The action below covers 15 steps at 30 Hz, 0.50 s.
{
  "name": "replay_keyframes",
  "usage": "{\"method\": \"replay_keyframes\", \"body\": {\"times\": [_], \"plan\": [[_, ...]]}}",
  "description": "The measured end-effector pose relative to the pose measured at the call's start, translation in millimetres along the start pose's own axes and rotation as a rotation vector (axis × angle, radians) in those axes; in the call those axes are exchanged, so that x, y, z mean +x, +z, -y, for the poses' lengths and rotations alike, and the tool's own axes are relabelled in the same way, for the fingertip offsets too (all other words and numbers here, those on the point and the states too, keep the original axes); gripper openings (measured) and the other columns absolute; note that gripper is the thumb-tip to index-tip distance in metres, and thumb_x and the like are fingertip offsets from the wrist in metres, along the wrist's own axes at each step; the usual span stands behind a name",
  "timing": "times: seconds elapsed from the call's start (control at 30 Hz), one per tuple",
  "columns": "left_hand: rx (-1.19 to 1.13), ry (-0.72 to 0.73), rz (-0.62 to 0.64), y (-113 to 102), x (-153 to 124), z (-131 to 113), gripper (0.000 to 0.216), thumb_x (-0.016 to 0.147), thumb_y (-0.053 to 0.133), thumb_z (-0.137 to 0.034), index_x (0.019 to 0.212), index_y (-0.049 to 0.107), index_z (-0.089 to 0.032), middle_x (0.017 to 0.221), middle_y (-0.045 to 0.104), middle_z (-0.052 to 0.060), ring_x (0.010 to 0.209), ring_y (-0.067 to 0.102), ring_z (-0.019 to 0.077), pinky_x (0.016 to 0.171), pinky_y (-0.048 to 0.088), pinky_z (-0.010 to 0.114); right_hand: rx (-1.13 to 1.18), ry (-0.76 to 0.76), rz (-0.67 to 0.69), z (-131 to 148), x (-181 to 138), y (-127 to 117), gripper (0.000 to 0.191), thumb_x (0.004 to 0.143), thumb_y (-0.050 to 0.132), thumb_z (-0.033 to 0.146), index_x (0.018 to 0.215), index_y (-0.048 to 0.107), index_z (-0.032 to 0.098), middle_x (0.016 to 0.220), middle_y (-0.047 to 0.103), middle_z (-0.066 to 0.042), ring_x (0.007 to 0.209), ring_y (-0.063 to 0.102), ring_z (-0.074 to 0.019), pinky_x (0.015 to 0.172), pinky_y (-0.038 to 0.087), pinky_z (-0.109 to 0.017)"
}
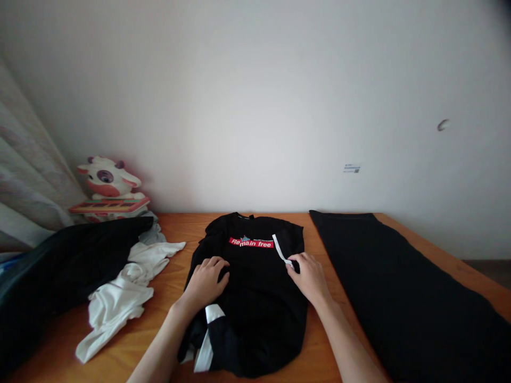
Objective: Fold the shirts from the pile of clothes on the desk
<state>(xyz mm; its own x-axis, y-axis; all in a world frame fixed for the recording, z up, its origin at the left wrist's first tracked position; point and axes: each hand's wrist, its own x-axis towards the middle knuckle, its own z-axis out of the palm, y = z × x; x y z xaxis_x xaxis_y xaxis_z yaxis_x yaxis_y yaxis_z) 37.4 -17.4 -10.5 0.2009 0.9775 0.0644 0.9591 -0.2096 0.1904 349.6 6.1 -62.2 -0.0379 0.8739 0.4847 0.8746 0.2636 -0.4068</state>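
A black shirt point(259, 298) with a red "Remain free" print lies spread on the wooden table, its neck toward the wall. One sleeve with a white cuff point(278, 248) is folded in over the right side of the chest. My right hand point(307, 274) pinches the lower end of that cuff between thumb and fingers. On the shirt's left edge, my left hand point(209, 279) curls its fingers and thumb around the black cloth; its fingertips are partly hidden. Nearer to me, another white-trimmed part point(215, 313) of the shirt lies folded over the lower left.
Black folded cloth point(399, 282) lies along the right of the wooden table point(171, 282). At left are a crumpled white garment point(120, 292) and a dark garment point(80, 255). Behind them, a cow-shaped toy keyboard point(109, 186) stands by the curtain point(27, 175) and wall.
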Motion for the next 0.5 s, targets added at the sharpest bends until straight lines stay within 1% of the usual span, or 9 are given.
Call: {"method": "replay_keyframes", "body": {"times": [0.03,0.07,0.13,0.2,0.27,0.33,0.37,0.43,0.5], "plan": [[0.004,-0.001,0.001,0,0,0,0.029,0.095,0.053,-0.03,0.12,0.067,-0.027,0.131,0.065,0.007,0.12,0.059,0.0264,0.101,0.045,0.041,0.078,0.012,-0.037,-5,2,-1,0.013,0.087,0.06,0.033,0.088,0.071,0.025,0.089,0.071,-0.005,0.087,0.066,-0.0237,0.078,0.047,-0.035],[0.008,-0.003,0.0,0,0,0,0.029,0.095,0.053,-0.03,0.12,0.067,-0.026,0.131,0.064,0.007,0.12,0.059,0.0265,0.1,0.045,0.041,0.159,0.057,-0.115,-12,4,-2,0.015,0.087,0.06,0.036,0.085,0.069,0.025,0.086,0.071,-0.004,0.083,0.066,-0.0226,0.077,0.048,-0.034],[0.015,-0.004,-0.005,1,0,1,0.029,0.095,0.052,-0.03,0.12,0.067,-0.026,0.131,0.064,0.008,0.119,0.06,0.027,0.1,0.046,0.041,0.274,0.23,-0.354,-28,8,-7,0.023,0.088,0.056,0.044,0.09,0.067,0.023,0.085,0.069,-0.005,0.078,0.065,-0.022,0.074,0.05,-0.033],[0.019,0.003,-0.008,2,1,2,0.03,0.095,0.052,-0.03,0.12,0.067,-0.025,0.13,0.065,0.008,0.119,0.06,0.0272,0.1,0.046,0.041,0.28,0.42,-0.601,-44,11,-14,0.033,0.089,0.049,0.045,0.101,0.063,0.018,0.093,0.067,-0.011,0.081,0.063,-0.0242,0.077,0.051,-0.037],[0.023,0.013,-0.008,3,1,2,0.03,0.095,0.051,-0.031,0.121,0.066,-0.024,0.13,0.065,0.008,0.119,0.059,0.0272,0.1,0.046,0.041,0.229,0.502,-0.728,-55,11,-21,0.038,0.087,0.049,0.044,0.107,0.059,0.014,0.102,0.063,-0.018,0.092,0.06,-0.0286,0.088,0.048,-0.045],[0.025,0.019,-0.007,3,1,1,0.031,0.095,0.051,-0.031,0.122,0.066,-0.024,0.131,0.064,0.008,0.119,0.059,0.0272,0.099,0.046,0.041,0.173,0.496,-0.737,-58,10,-23,0.043,0.082,0.055,0.047,0.108,0.06,0.013,0.106,0.062,-0.02,0.102,0.058,-0.0335,0.096,0.044,-0.051],[0.024,0.017,-0.006,2,1,1,0.031,0.095,0.051,-0.031,0.122,0.066,-0.024,0.131,0.064,0.008,0.119,0.059,0.0272,0.099,0.047,0.041,0.137,0.479,-0.694,-57,9,-23,0.046,0.08,0.059,0.049,0.109,0.06,0.014,0.108,0.062,-0.02,0.107,0.056,-0.0357,0.097,0.043,-0.053],[0.021,0.012,-0.004,2,0,1,0.031,0.095,0.051,-0.031,0.122,0.066,-0.024,0.131,0.064,0.008,0.119,0.06,0.0274,0.098,0.047,0.041,0.041,0.449,-0.532,-52,6,-18,0.049,0.078,0.061,0.051,0.113,0.062,0.017,0.115,0.062,-0.02,0.112,0.055,-0.0389,0.093,0.045,-0.055],[0.02,0.005,-0.002,2,0,1,0.031,0.095,0.051,-0.031,0.121,0.067,-0.025,0.131,0.064,0.008,0.119,0.06,0.0273,0.098,0.047,0.041,-0.061,0.439,-0.353,-48,4,-10,0.044,0.08,0.061,0.049,0.113,0.065,0.021,0.119,0.061,-0.019,0.111,0.056,-0.0398,0.088,0.046,-0.056]]}}
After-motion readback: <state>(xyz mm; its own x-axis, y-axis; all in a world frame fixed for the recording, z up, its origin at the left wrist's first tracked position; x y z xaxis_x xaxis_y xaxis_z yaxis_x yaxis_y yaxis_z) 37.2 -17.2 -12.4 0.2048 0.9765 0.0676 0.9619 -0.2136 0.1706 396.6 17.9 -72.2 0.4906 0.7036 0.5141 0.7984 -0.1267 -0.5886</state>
